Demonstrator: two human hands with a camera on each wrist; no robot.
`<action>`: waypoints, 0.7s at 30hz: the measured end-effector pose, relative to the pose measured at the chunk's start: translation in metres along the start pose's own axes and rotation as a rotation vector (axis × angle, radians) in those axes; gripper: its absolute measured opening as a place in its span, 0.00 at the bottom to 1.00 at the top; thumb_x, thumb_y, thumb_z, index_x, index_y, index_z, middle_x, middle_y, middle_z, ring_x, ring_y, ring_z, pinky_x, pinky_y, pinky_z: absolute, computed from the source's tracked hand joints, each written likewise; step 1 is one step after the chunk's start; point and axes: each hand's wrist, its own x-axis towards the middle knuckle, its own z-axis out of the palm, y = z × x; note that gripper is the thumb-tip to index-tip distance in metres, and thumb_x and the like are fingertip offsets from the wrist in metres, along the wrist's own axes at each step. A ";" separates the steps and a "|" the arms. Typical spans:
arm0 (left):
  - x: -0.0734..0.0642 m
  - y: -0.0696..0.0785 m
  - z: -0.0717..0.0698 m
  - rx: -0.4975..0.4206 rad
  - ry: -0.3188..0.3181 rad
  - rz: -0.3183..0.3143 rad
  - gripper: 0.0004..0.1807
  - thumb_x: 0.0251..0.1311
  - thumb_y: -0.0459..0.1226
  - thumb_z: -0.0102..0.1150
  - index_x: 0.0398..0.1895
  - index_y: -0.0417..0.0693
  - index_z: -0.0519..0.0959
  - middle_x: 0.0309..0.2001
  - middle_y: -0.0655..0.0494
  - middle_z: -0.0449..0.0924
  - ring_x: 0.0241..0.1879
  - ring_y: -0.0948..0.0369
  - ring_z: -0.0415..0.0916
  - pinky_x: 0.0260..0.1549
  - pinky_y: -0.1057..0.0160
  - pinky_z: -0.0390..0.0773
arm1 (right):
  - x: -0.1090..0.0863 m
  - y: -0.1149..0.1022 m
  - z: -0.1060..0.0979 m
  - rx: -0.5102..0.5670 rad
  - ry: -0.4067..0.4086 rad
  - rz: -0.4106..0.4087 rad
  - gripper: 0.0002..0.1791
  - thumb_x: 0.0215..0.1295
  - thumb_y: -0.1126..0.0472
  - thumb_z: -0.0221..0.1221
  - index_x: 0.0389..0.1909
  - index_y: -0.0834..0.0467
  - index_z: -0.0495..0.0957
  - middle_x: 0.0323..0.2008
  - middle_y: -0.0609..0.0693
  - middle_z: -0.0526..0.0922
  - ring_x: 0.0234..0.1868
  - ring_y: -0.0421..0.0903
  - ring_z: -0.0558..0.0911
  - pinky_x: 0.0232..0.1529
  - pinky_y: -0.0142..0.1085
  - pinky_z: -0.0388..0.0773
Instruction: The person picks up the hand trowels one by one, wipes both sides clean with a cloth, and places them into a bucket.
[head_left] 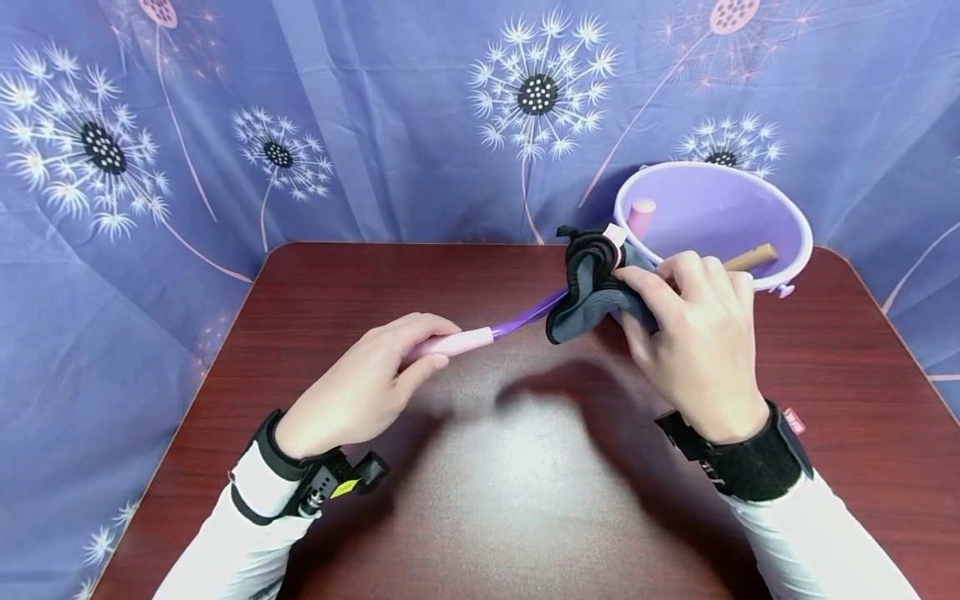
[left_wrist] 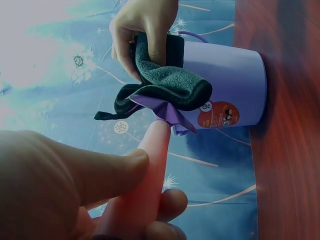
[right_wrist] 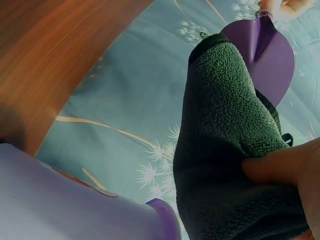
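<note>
My left hand (head_left: 367, 383) grips the pink handle of a trowel (head_left: 457, 342), with the thumb laid along it. Its purple blade shows broad and leaf-shaped in the right wrist view, creased near the handle. In my right hand (head_left: 701, 342) is a bunched grey cloth (head_left: 592, 304) with black edging and a small pale tag. The cloth overlaps the blade and hides much of it in the head view. In the left wrist view, the cloth (left_wrist: 170, 82) hangs in folds over the blade (left_wrist: 167, 110). Both things are held above the table.
A lilac bucket (head_left: 802, 242) stands at the table's back right, just behind my right hand. Inside it are a pink handle (head_left: 641, 215) and a wooden handle (head_left: 752, 257). The dark red-brown table (head_left: 487, 517) meets a blue dandelion-print curtain (head_left: 405, 108) at the back.
</note>
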 end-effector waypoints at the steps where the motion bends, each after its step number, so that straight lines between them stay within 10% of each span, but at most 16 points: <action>1: 0.000 0.000 0.000 -0.004 -0.004 0.001 0.12 0.70 0.38 0.57 0.54 0.56 0.77 0.40 0.67 0.75 0.39 0.66 0.71 0.43 0.62 0.70 | 0.000 0.000 0.000 0.000 0.002 0.001 0.14 0.60 0.61 0.59 0.46 0.57 0.84 0.32 0.58 0.73 0.33 0.63 0.70 0.35 0.59 0.59; 21: 0.004 0.006 0.009 -0.174 -0.076 -0.100 0.11 0.75 0.53 0.45 0.48 0.67 0.76 0.29 0.62 0.72 0.28 0.65 0.68 0.31 0.62 0.70 | -0.005 -0.010 0.009 0.021 -0.028 -0.141 0.14 0.62 0.59 0.59 0.46 0.59 0.83 0.31 0.56 0.73 0.31 0.61 0.71 0.34 0.57 0.61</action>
